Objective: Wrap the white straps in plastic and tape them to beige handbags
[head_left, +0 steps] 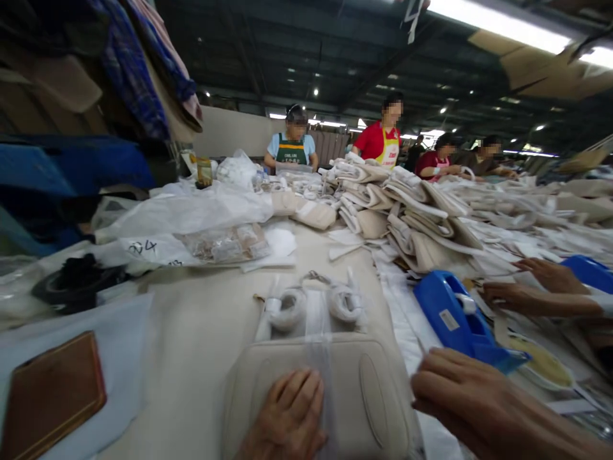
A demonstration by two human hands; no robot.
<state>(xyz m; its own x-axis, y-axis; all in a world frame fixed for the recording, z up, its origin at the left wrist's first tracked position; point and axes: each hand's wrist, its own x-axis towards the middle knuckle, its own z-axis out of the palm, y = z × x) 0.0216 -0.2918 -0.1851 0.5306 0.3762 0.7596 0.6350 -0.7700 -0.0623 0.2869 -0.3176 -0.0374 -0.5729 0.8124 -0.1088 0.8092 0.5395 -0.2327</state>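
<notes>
A beige handbag [347, 390] lies flat in front of me, with wrapped, coiled handles [288, 310] at its far end. A clear plastic strip [318, 313] runs down its middle. My left hand [294, 409] rests on the bag, its fingers laid flat along the strip's left side. To the right of the bag my right hand [460, 390] is held in the air with its fingers curled together. What they hold, if anything, is hidden. Just beyond that hand stands a blue tape dispenser [445, 313] with a white hub.
A co-worker's hands [541, 287] are at the right, beside another blue dispenser [591, 271]. Folded beige pieces [421, 217] are heaped at the back. On the left are a plastic bag [191, 217], a black coiled item [79, 281] and a brown case [55, 396]. Several people work beyond.
</notes>
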